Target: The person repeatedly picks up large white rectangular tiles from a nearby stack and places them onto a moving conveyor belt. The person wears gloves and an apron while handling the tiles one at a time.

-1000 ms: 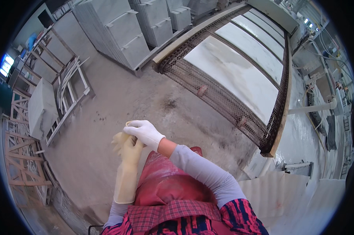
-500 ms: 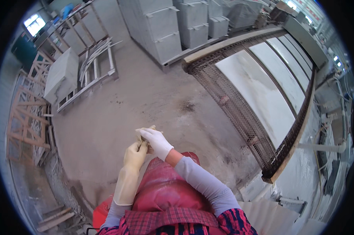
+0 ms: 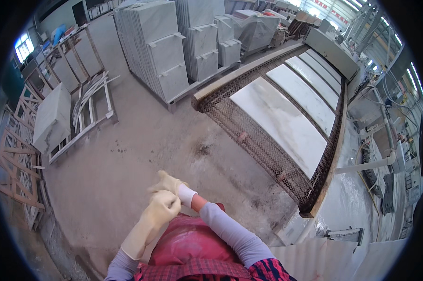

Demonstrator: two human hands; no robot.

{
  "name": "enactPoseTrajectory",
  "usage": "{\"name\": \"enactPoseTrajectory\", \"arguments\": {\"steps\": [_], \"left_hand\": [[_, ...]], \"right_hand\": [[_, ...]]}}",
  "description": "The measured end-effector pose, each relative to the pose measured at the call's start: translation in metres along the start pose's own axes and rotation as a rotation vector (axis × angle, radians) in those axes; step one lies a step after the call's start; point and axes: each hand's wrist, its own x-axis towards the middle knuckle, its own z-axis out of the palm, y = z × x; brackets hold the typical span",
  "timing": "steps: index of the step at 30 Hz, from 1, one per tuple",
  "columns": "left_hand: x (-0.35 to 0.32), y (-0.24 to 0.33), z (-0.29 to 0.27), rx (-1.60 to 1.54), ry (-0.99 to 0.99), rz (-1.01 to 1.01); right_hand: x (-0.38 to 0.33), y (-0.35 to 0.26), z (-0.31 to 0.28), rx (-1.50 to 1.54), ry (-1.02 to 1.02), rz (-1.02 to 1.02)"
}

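My left hand (image 3: 161,207) wears a long cream rubber glove that reaches up the forearm. Its fingers are closed in a fist-like pinch on the edge of a second cream rubber glove (image 3: 175,183), close to my right wrist. That glove covers my right hand (image 3: 167,181), whose fingers point away from me and look spread. Between it and the bare wrist, the cuff of a white knit glove (image 3: 187,195) shows. Beneath my hands is a red apron (image 3: 193,239). The fingertips of my left hand are partly hidden.
At right, pale marble slabs (image 3: 286,126) lie on a mesh conveyor (image 3: 230,126) with a wooden end beam. Stacked slabs (image 3: 155,51) stand on a pallet ahead. A stone block (image 3: 52,117) rests on a frame at left, near wooden trestles (image 3: 19,164). A pipe (image 3: 366,166) juts out at right.
The cream glove has gone over my right hand, which showed white knit before. My left hand has shifted toward the right wrist. The whole view has tilted up and turned right.
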Motion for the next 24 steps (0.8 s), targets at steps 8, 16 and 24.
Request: {"name": "enactPoseTrajectory", "arguments": {"steps": [8, 16, 24], "left_hand": [[0.007, -0.029, -0.028, 0.048, -0.203, 0.405], [-0.016, -0.086, -0.094, 0.021, 0.046, 0.414], [-0.064, -0.130, -0.155, 0.052, 0.250, 0.243]], "right_hand": [[0.139, -0.050, 0.038, 0.454, 0.043, 0.127], [0.155, -0.107, 0.151, -1.794, -0.004, -0.528], [0.203, -0.069, 0.259, -2.403, 0.196, -0.905]]}}
